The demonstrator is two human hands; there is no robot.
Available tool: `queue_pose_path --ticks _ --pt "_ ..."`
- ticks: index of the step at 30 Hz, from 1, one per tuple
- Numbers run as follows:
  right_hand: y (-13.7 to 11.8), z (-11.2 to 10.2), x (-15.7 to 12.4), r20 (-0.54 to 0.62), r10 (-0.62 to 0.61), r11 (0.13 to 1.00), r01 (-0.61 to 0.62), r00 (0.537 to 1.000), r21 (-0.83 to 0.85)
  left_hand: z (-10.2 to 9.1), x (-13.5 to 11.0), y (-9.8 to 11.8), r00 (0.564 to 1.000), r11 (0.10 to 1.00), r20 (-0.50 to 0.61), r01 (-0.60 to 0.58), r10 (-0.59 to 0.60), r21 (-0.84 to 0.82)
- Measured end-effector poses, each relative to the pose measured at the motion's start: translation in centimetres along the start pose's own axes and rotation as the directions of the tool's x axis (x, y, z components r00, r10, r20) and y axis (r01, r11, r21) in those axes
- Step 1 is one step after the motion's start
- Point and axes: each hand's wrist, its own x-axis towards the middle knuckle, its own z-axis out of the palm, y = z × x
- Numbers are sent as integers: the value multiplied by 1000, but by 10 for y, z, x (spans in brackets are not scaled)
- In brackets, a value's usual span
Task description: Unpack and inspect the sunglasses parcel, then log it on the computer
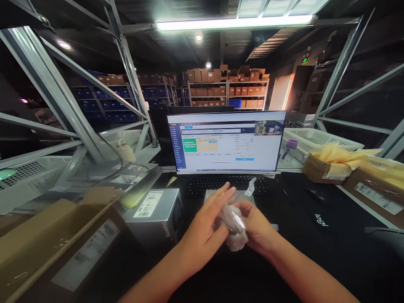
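Between both hands, in front of the keyboard (197, 186), is a crumpled whitish bundle in clear plastic (236, 235). A strip of the plastic sticks up at its upper right. My left hand (206, 221) grips the bundle from the left, thumb against it and fingers stretched along its upper side. From the right, my right hand (257, 223) pinches the wrapping with bent fingers, partly hidden behind the bundle. What lies inside the plastic cannot be made out. To the left of my left hand stands a grey printed box (172, 206) with a white label on top.
A lit monitor (221, 143) stands behind the keyboard. An open cardboard carton (38, 256) is at the near left. On the right are a mouse (315, 194), a black desk mat (303, 235), a carton of yellowish envelopes (328, 170) and a purple-capped bottle (288, 149).
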Motion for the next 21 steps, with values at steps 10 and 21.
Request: queue_pose_path --ticks 10,21 --pt "-9 -2 1 -40 9 999 -11 999 -47 1 0 6 999 998 54 3 -6 62" --pt "-32 6 -10 -81 22 980 -6 996 201 3 -4 9 992 979 6 -128 128 157"
